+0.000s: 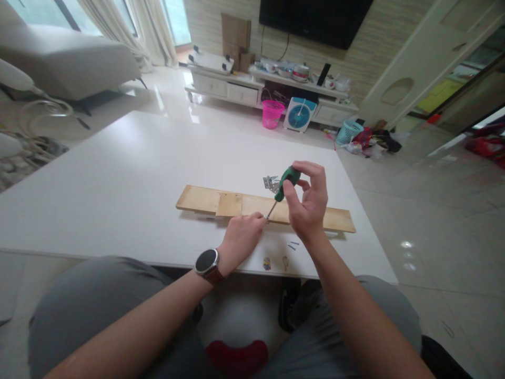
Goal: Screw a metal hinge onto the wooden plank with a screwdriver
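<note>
A long wooden board (205, 200) lies flat across the white table (130, 179), with a small wooden block on top near its left part. My right hand (310, 202) is closed around the green handle of a screwdriver (284, 184), whose tip points down at the board. My left hand (240, 237), with a watch on its wrist, rests against the board's near edge, its fingers pinched right at the screwdriver's tip. What those fingers hold is too small to make out.
Small metal hinges (270, 182) lie behind the board, and a few loose screws (292, 245) lie in front of it. Two tiny items sit at the table's near edge. Beyond are a TV stand, a pink basket (272, 113), a fan and a sofa.
</note>
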The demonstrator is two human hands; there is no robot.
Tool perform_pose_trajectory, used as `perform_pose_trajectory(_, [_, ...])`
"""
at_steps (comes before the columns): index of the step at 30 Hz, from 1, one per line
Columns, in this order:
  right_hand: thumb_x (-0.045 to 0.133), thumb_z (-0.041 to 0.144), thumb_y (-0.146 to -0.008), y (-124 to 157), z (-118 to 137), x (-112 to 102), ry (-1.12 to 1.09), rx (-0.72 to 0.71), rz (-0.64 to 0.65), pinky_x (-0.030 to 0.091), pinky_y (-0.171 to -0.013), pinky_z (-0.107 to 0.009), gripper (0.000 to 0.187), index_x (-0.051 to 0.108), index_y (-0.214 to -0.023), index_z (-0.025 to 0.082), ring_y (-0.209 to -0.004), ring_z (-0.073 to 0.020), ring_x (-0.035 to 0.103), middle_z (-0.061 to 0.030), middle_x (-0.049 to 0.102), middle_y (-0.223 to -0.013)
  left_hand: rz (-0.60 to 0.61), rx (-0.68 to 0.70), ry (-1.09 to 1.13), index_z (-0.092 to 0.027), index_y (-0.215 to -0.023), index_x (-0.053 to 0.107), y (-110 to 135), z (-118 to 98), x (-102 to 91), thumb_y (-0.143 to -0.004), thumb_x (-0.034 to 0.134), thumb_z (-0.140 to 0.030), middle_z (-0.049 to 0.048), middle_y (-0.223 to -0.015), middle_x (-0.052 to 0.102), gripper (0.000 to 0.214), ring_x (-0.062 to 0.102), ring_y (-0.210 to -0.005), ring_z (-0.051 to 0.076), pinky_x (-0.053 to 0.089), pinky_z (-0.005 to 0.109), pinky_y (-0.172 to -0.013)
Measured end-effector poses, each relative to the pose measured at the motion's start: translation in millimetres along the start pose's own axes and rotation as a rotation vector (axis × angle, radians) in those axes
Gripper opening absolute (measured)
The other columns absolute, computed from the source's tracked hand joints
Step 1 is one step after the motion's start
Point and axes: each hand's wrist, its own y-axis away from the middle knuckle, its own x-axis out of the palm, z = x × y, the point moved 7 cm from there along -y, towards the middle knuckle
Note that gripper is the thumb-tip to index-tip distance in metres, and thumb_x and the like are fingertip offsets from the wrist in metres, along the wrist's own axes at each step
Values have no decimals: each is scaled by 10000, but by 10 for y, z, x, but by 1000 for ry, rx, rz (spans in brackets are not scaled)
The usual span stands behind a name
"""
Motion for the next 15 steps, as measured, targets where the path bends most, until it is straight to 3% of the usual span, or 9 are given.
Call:
perform_pose_trajectory(3, [507, 277, -1045, 23, -39, 37, -67, 17, 37, 613, -875, -419, 326, 619, -1347, 328, -1206, -250, 672, -67, 668, -1329, -5, 6, -4, -195, -1112, 765, 1, -1, 1, -1039, 480, -149, 95, -1101, 757, 298, 747, -896, 238, 514, 312, -707])
perform_pose_trajectory(9, [678, 282, -977, 9, -10, -2, -1, -8, -14, 607, -815, -381, 266, 655, -1239, 323, -1092, -224, 663, -35, 666, -1169, -17, 10, 7, -190, -1104, 763, 1, -8, 0, -1027, 488, -125, 105, -1085, 756, 293, 748, -891, 237, 512, 317, -697])
perform_pose_trajectory(15, [553, 273, -1039, 5, -5, 28, -28, -5, 31, 627, -865, -420, 297, 632, -1321, 324, -1146, -230, 685, -58, 693, -1263, 18, 2, 2, -195, -1141, 768, -8, -4, 7, -1032, 475, -134, 115, -1113, 752, 319, 745, -895, 231, 522, 300, -714])
